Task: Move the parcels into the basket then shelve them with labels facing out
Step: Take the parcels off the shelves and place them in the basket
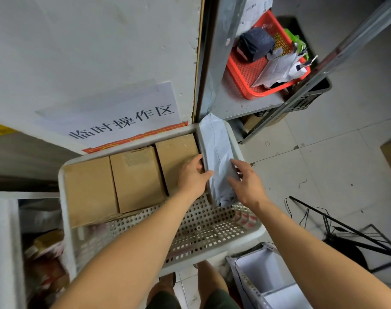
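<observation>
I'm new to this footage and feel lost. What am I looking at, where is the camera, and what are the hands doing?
There is no machine: a person wears one camera on the head, looking down along both bare arms. In front is a white basket with a perforated floor. Three cardboard boxes stand side by side in it. At its right end stands a grey bag parcel. The left hand and right hand hold it from either side. Behind, a metal shelf carries a red basket with more parcels.
</observation>
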